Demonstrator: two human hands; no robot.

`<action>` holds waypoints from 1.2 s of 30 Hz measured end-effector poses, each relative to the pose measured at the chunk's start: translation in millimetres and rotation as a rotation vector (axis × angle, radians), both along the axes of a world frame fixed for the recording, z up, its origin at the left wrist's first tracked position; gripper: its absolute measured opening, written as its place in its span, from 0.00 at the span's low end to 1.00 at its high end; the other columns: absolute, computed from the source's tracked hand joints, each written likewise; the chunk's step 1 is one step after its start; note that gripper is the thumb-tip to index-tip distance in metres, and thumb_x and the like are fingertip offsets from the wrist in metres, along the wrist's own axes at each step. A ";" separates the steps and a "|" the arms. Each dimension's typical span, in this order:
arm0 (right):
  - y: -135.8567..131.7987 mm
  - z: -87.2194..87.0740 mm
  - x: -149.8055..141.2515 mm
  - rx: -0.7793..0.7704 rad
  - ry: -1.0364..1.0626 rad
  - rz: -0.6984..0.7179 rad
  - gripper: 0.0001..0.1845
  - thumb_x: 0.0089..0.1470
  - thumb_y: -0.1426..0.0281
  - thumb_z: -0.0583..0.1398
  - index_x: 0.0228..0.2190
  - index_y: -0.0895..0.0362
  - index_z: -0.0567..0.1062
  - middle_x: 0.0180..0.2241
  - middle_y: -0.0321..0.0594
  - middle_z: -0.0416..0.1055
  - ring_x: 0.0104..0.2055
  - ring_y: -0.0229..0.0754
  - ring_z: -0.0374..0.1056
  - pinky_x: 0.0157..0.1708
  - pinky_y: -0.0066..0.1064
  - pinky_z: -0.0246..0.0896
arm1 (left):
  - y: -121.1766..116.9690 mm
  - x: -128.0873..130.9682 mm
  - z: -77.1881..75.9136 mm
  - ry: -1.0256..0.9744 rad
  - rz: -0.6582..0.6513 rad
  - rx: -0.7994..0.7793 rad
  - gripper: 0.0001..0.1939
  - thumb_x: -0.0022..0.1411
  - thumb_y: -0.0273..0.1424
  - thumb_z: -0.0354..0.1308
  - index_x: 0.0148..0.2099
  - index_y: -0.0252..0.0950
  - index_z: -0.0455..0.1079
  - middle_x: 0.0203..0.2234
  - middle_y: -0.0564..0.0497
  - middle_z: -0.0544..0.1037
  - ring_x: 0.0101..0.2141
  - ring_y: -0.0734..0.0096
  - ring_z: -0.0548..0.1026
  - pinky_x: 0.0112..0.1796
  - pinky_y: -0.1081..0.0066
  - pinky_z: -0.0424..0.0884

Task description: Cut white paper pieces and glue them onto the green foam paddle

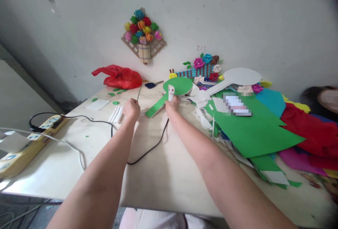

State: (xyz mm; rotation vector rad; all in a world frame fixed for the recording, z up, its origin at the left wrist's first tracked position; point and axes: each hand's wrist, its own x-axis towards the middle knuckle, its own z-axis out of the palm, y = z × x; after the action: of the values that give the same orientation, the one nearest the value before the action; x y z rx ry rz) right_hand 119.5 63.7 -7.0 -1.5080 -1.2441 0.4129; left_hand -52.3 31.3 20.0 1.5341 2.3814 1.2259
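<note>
My right hand [172, 103] is wrapped round a white hot glue gun [171, 93], whose black cord trails down over the table. The gun is held above a green paddle-shaped cutout [155, 106] with a round head and a straight handle. My left hand [131, 110] is closed, and a thin green stem [139, 93] sticks up from its fingers. Several white sticks [115, 114] lie side by side just left of that hand. Small green leaf-shaped pieces [116, 102] and a white paper piece [98, 105] lie farther left.
A yellow power strip [31, 144] with cables lies at the left edge. At the back are a red plastic bag [121, 77] and scissors [153, 84]. Green sheets [253, 130], a phone [237, 105], a white paddle shape [243, 76] and coloured paper crowd the right. Paper flowers [142, 28] hang on the wall.
</note>
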 end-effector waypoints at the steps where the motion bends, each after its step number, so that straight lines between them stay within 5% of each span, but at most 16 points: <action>1: -1.9 0.2 -1.7 -0.024 0.052 -0.033 0.21 0.41 0.76 0.53 0.41 0.61 0.68 0.44 0.52 0.63 0.44 0.48 0.62 0.43 0.36 0.58 | -0.3 2.3 3.8 -0.098 -0.009 0.046 0.05 0.54 0.29 0.53 0.30 0.35 0.69 0.26 0.40 0.76 0.35 0.53 0.75 0.36 0.60 0.67; 6: -15.8 5.3 7.3 0.049 0.249 -0.090 0.19 0.43 0.71 0.55 0.40 0.59 0.68 0.42 0.47 0.65 0.44 0.45 0.63 0.42 0.34 0.59 | -15.8 26.3 23.7 -0.733 -0.410 0.065 0.03 0.49 0.27 0.58 0.27 0.32 0.68 0.17 0.47 0.73 0.16 0.73 0.70 0.21 0.74 0.65; 9: -23.6 13.1 32.0 0.095 0.397 -0.064 0.20 0.45 0.70 0.53 0.43 0.59 0.65 0.38 0.44 0.68 0.35 0.41 0.67 0.31 0.30 0.63 | -30.1 40.5 25.8 -0.886 -0.664 -0.048 0.04 0.48 0.26 0.60 0.25 0.31 0.69 0.17 0.46 0.74 0.14 0.78 0.67 0.19 0.78 0.63; 12: -33.6 22.2 61.6 0.149 0.424 -0.122 0.20 0.46 0.70 0.53 0.44 0.59 0.65 0.38 0.43 0.69 0.31 0.39 0.68 0.25 0.27 0.62 | -40.4 50.0 18.4 -0.931 -0.782 -0.212 0.04 0.46 0.25 0.62 0.23 0.31 0.70 0.17 0.46 0.74 0.15 0.78 0.68 0.18 0.79 0.64; 17: -54.9 27.8 88.9 0.146 0.416 -0.119 0.16 0.46 0.68 0.56 0.39 0.58 0.67 0.29 0.37 0.69 0.22 0.35 0.63 0.19 0.25 0.58 | -51.0 64.7 6.5 -0.876 -0.667 -0.453 0.07 0.44 0.19 0.62 0.19 0.31 0.68 0.14 0.44 0.73 0.14 0.71 0.69 0.17 0.75 0.66; 25: -83.8 27.4 100.2 -0.085 0.448 0.289 0.09 0.45 0.66 0.60 0.28 0.60 0.70 0.16 0.32 0.65 0.12 0.31 0.56 0.10 0.21 0.47 | -50.9 78.0 5.5 -0.736 -0.422 -0.453 0.10 0.38 0.17 0.62 0.19 0.34 0.66 0.07 0.51 0.67 0.08 0.72 0.63 0.12 0.76 0.58; 31: -90.3 29.0 117.4 -0.281 0.331 0.427 0.07 0.48 0.70 0.61 0.30 0.60 0.70 0.18 0.34 0.69 0.10 0.29 0.56 0.10 0.21 0.49 | -39.7 76.8 -0.5 -0.457 -0.469 -0.572 0.08 0.49 0.23 0.58 0.20 0.32 0.66 0.12 0.49 0.70 0.14 0.73 0.67 0.19 0.75 0.65; 36: -89.9 27.0 125.6 -0.398 0.295 0.479 0.10 0.51 0.64 0.60 0.30 0.60 0.69 0.18 0.36 0.70 0.10 0.28 0.54 0.10 0.21 0.49 | -39.5 72.8 -3.1 -0.444 -0.518 -0.566 0.05 0.51 0.25 0.56 0.23 0.32 0.67 0.13 0.52 0.70 0.15 0.75 0.68 0.21 0.76 0.65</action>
State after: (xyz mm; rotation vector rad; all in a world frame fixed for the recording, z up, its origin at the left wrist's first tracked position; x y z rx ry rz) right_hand 245.0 -26.2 20.1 -1.3904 -1.3280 1.2144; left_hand 20.5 -8.2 16.9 1.3725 1.6872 0.6186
